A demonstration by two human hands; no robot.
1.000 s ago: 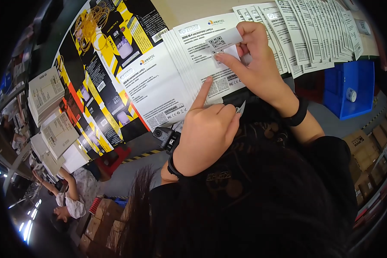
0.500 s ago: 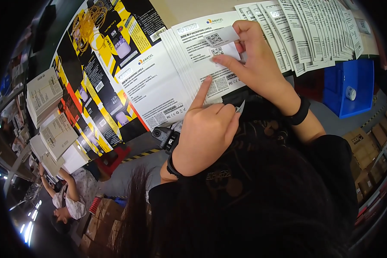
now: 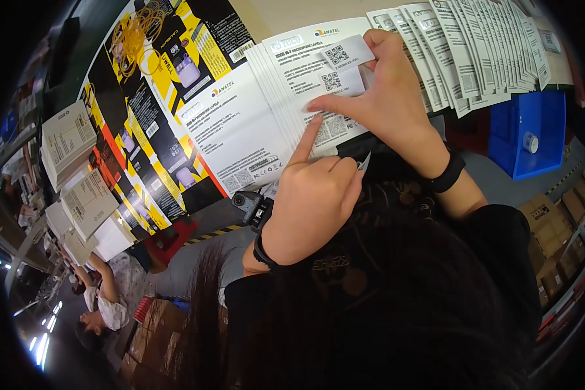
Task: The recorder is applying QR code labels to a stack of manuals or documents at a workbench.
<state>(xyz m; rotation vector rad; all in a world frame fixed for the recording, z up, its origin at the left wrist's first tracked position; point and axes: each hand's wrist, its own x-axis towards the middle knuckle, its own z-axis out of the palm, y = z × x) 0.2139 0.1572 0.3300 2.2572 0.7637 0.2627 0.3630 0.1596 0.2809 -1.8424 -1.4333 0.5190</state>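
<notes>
My left hand [image 3: 311, 207] rests its outstretched forefinger on the lower edge of a fanned stack of white printed cards [image 3: 292, 71]. Its other fingers are folded in, and a thin paper strip [image 3: 365, 162] pokes out by the thumb. Above the stack's right side, my right hand [image 3: 400, 97] has a white QR-code label [image 3: 346, 53] at its curled fingertips. A second QR-code label [image 3: 337, 82] lies just below, partly under that hand; whether it is stuck down I cannot tell. My right thumb presses the card near the left forefinger.
More cards [image 3: 474, 52] overlap in a long row at the right. Yellow-black printed sheets [image 3: 156, 123] cover the left side, with yellow rubber bands [image 3: 136, 29] on top. Small card stacks [image 3: 68, 140] stand far left. A blue bin [image 3: 526, 133] holds a white roll. A person [image 3: 114, 292] is at lower left.
My right thumb has slid left and down across the card. The fingers have spread from it, showing more of both labels. My left hand stays almost still.
</notes>
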